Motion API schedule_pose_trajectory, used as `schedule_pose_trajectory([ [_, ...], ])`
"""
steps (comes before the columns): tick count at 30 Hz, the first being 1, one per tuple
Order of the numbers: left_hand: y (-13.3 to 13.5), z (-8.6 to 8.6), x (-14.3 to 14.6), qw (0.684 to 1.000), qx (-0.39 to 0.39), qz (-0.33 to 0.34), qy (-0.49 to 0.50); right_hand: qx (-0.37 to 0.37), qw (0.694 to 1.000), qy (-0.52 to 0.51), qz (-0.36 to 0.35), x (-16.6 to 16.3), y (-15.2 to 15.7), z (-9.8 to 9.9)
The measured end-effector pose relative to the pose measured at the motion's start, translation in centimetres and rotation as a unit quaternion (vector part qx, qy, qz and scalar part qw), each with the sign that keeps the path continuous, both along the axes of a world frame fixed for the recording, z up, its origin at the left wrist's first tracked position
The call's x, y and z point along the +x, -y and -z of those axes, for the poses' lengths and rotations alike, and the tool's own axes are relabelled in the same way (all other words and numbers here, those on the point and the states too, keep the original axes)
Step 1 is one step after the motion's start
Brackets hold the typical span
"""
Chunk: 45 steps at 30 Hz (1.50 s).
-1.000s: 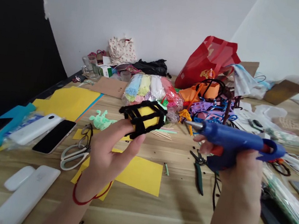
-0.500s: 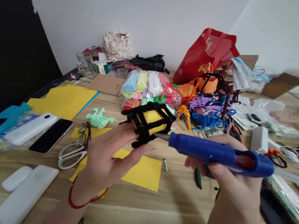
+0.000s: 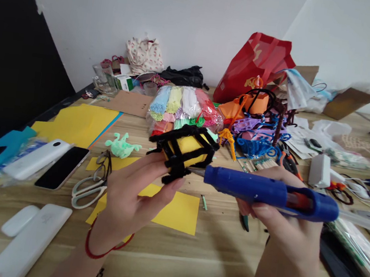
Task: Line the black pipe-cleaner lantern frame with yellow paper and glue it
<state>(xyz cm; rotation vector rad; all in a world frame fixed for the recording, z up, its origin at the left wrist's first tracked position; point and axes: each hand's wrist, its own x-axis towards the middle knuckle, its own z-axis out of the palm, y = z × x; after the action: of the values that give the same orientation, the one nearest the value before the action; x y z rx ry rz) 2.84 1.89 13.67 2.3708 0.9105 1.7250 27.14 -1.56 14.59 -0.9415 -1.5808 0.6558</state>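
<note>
Between the thumb and fingers of my left hand is a small lantern with yellow panels and a black fuzzy pipe-cleaner frame, held tilted above the table. My right hand is wrapped round a blue hot glue gun, pointed left, with a clear glue stick coming out of its back end. The metal nozzle meets the lower right part of the black frame; whether glue is coming out cannot be made out. Yellow paper lies on the table under the lantern.
White-handled scissors, glasses and a mint-green pipe-cleaner piece lie left. A phone is farther left. Behind are bagged pipe cleaners, a colourful craft pile and a red bag. Pliers lie right.
The glue gun has shifted slightly left, bringing its nozzle closer in against the lower frame of the lantern. My left hand keeps nearly the same hold.
</note>
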Motion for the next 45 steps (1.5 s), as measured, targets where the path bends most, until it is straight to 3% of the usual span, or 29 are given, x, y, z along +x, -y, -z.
schedule_pose_trajectory([
  [15, 0.0, 0.3, 0.1, 1.000, 0.009, -0.030, 0.002, 0.038, 0.995, 0.058, 0.065, -0.3, 0.6, -0.7],
  [22, 0.1, 0.6, -0.2, 0.999, 0.024, -0.044, 0.003, 0.019, 0.993, 0.047, 0.106, -0.7, 0.9, -0.9],
  [30, 0.2, 0.1, 0.2, 0.998, 0.005, -0.064, 0.000, 0.022, 0.991, 0.077, 0.105, -1.0, 1.2, -0.7],
  [34, 0.2, 0.1, 0.4, 0.997, -0.009, -0.074, 0.018, 0.066, 0.979, 0.137, 0.139, -1.5, 1.4, -0.6],
  [36, 0.2, 0.2, 0.4, 0.996, -0.032, -0.078, 0.031, 0.101, 0.969, 0.173, 0.147, -1.7, 1.4, -0.6],
  [40, 0.2, 0.4, 0.5, 0.985, -0.124, -0.075, 0.097, 0.161, 0.956, 0.231, 0.083, -1.5, 0.8, -0.4],
  [45, -0.2, -0.2, 0.7, 0.923, -0.303, 0.000, 0.238, 0.169, 0.963, 0.175, 0.114, -1.4, 0.2, 0.6],
])
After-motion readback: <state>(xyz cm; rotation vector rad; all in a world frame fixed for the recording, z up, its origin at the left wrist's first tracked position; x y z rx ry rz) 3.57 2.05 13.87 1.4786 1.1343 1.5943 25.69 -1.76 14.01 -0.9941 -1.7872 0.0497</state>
